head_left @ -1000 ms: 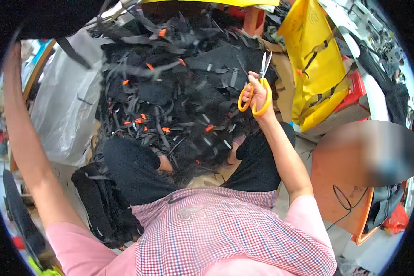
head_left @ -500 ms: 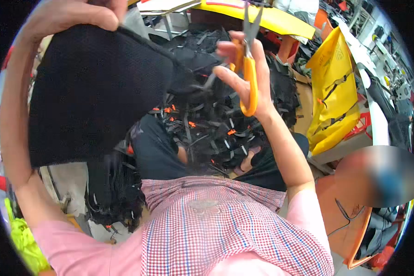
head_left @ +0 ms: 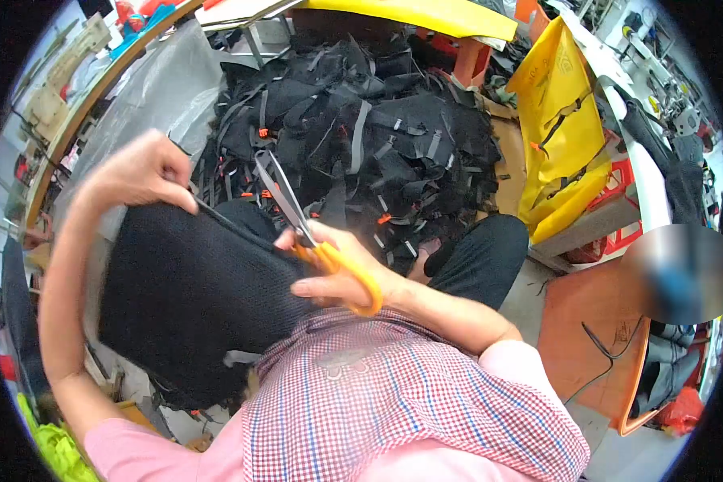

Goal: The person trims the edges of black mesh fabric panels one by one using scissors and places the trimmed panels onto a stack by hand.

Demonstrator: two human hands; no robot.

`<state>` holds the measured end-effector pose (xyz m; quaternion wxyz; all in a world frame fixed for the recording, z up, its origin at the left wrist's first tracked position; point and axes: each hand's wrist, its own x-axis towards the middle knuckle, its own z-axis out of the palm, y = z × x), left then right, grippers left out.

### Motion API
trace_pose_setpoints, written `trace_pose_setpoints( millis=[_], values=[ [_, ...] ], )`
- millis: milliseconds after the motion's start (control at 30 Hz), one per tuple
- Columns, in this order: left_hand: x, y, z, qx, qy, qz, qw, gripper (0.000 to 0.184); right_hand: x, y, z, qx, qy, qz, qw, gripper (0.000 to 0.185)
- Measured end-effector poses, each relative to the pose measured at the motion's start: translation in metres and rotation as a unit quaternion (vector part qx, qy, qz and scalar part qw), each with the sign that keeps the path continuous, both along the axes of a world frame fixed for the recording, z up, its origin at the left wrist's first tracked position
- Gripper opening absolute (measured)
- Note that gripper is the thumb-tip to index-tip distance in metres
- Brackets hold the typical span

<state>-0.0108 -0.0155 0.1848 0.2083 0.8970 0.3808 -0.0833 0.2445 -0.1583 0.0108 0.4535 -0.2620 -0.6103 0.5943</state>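
My left hand (head_left: 140, 173) pinches the top edge of a black mesh fabric panel (head_left: 193, 297), which hangs down in front of my left side. A short grey strap (head_left: 241, 357) shows at the panel's lower edge. My right hand (head_left: 349, 269) is closed around scissors (head_left: 345, 273) with yellow-orange handles, their blades pointing up and to the left, close together. This hand is in front of the panel's right side; whether its thumb touches the fabric I cannot tell.
A large heap of black fabric pieces (head_left: 321, 120) with grey straps and orange clips lies ahead. Clear plastic sheeting (head_left: 157, 88) is at left. Yellow sheet material (head_left: 558, 128) hangs at right, above an orange bin (head_left: 586, 337). A blurred person is at far right.
Both hands have come down. The right hand and scissors have swung left to the panel, and the blades, spread before, are closer together. The panel has lowered with my left hand.
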Motion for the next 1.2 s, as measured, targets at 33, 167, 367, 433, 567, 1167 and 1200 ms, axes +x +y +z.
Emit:
trace_pose_setpoints(
  millis=[33,167,367,433,567,1167,1200],
  values=[
    [-0.003,0.003,-0.028,0.055,-0.003,-0.044,0.998,0.046,0.006,-0.004,-0.005,-0.091,-0.059,-0.014,0.994,0.052],
    [-0.038,0.031,-0.136,0.022,0.032,-0.098,0.994,0.055,0.037,-0.006,-0.082,-0.115,-0.166,-0.155,0.967,0.051],
    [-0.079,0.08,-0.141,0.033,0.046,0.04,0.998,0.047,0.057,-0.031,-0.087,-0.137,-0.244,-0.195,0.94,0.049],
    [-0.092,0.099,-0.144,0.062,0.019,0.088,0.994,0.045,0.054,-0.036,-0.087,-0.155,-0.249,-0.21,0.933,0.048],
    [-0.097,0.129,-0.159,0.09,-0.029,0.163,0.982,0.042,0.046,-0.038,-0.091,-0.207,-0.242,-0.232,0.919,0.049],
    [0.072,-0.154,-0.254,0.198,-0.322,0.138,0.915,0.052,0.001,-0.001,-0.075,-0.176,-0.184,-0.172,0.952,0.048],
    [0.073,-0.153,-0.255,0.206,-0.32,0.123,0.916,0.051,0.005,-0.001,-0.075,-0.157,-0.201,-0.158,0.954,0.049]
  ],
)
